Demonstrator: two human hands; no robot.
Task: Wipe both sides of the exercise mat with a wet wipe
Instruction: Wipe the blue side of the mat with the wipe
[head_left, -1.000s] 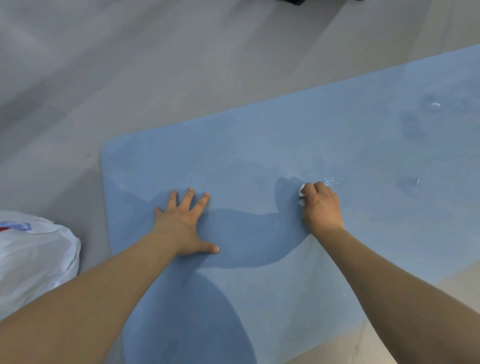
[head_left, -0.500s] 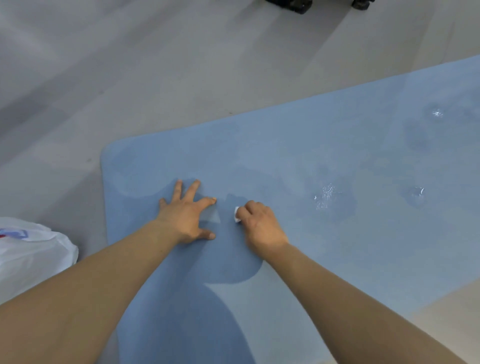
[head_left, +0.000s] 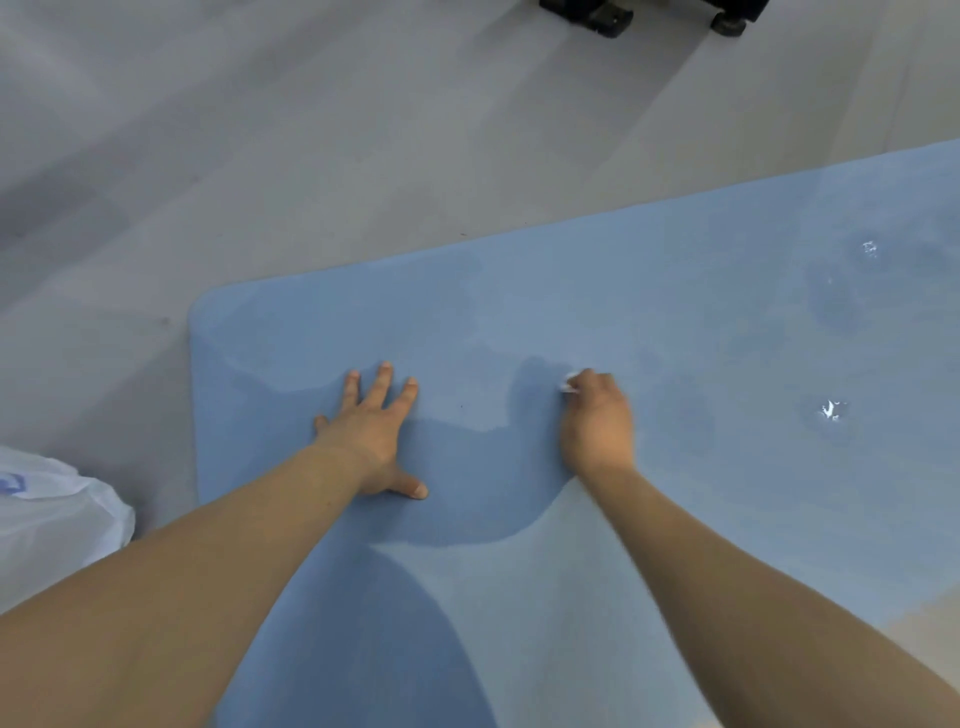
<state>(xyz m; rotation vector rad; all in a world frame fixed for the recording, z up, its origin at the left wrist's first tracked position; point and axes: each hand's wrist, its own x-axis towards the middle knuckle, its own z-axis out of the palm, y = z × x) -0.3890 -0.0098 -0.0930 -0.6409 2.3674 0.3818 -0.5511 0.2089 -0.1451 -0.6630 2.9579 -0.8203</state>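
right hand (head_left: 597, 426) slid right | grip holding wet wipe (head_left: 567, 384) | left hand (head_left: 371, 431) flat, splayed on mat (head_left: 701, 338)

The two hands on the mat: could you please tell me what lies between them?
In the head view, only bare blue mat, partly shadowed, lies between the left hand and the right hand gripping the wipe.

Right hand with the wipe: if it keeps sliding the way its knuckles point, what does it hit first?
Nothing, apparently: ahead of the right hand lies bare blue mat, then its far edge and the grey floor.
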